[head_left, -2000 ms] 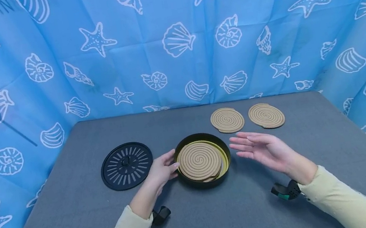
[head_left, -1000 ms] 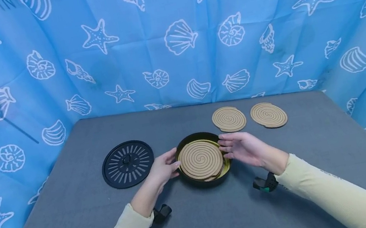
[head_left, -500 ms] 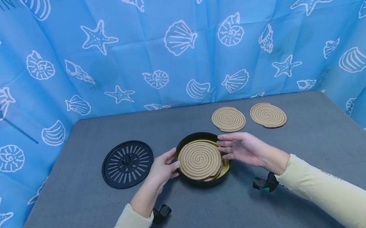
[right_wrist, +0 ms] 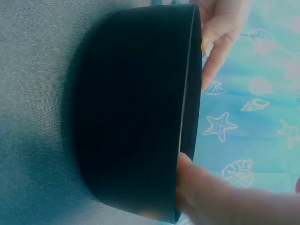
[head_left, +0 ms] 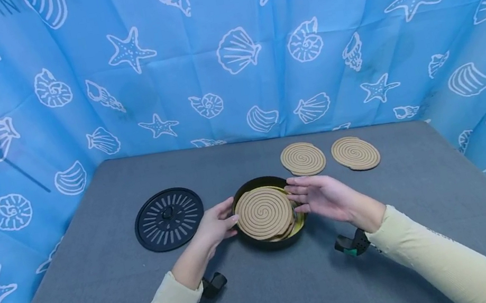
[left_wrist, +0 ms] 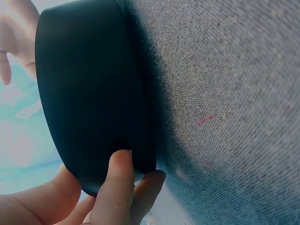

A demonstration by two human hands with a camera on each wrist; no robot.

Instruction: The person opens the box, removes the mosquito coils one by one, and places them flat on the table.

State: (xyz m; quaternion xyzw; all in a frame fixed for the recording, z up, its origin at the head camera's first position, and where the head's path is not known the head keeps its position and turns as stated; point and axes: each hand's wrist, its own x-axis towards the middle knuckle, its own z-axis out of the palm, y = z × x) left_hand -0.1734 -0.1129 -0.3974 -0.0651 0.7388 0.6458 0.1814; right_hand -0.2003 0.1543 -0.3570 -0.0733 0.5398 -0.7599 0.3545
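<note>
A round black mosquito coil tin stands on the grey table in front of me, a yellow liner showing inside. Tan mosquito coils lie stacked in it, toward its left side. My left hand holds the tin's left side; its fingers rest on the outer wall in the left wrist view. My right hand reaches over the right rim with fairly straight fingers, their tips beside the coils' right edge. In the right wrist view one digit crosses the rim. Whether those fingertips touch the coils is hard to tell.
A black slotted lid lies left of the tin. Two mosquito coils, one nearer and one farther right, lie at the back right. A blue seashell curtain hangs behind the table.
My right hand has come left from beside the tin to over its rim. The coil stack has since shifted slightly left inside. My left hand keeps its place.
</note>
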